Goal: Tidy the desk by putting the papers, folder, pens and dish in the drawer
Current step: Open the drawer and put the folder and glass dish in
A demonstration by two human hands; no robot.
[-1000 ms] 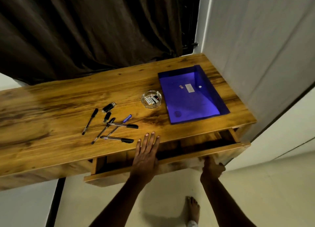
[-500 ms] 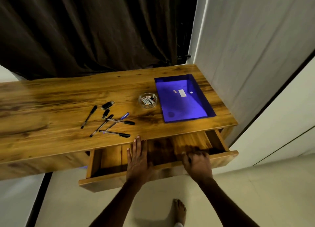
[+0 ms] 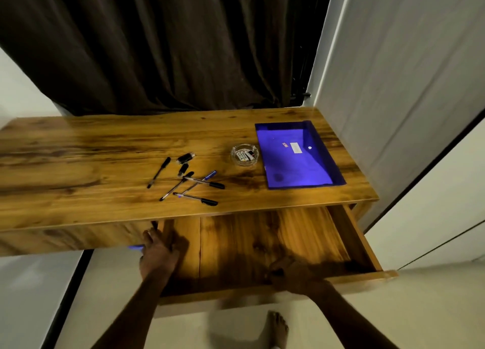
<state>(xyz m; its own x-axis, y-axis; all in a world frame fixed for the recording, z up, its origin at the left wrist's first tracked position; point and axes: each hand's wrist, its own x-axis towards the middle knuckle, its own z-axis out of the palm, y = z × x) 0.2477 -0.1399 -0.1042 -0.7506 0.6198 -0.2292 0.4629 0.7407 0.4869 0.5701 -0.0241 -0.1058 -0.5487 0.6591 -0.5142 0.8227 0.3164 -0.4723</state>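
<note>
I am standing at a wooden desk [image 3: 78, 165] with its drawer [image 3: 262, 243] pulled well out below the front edge, its bare plank floor showing. My left hand [image 3: 157, 254] is resting on the drawer's left side wall, fingers curled over it and gripping the wood. My right hand [image 3: 294, 272] is sitting at the drawer's front panel, fingers bent over the top edge; it is blurred, so I am reading it as clasping the panel.

The blue folder [image 3: 296, 154] is lying flat at the right end of the desk top, translucent, with a pale sheet showing through it, a white snap button on its flap and a small white label beside a tiny red mark. The writing on that label is too small for me to read.

Just left of the folder, a clear glass dish [image 3: 244, 154] is sitting with a few small items inside bearing print I cannot make out.

The pens [image 3: 189, 183] are lying scattered near the middle of the desk, some crossing each other: clear barrels with black caps, one with a blue cap, and a couple of short black pieces beside them. One black pen [image 3: 159, 171] is lying apart on the left.

A dark curtain [image 3: 170, 47] is hanging behind the desk.
</note>
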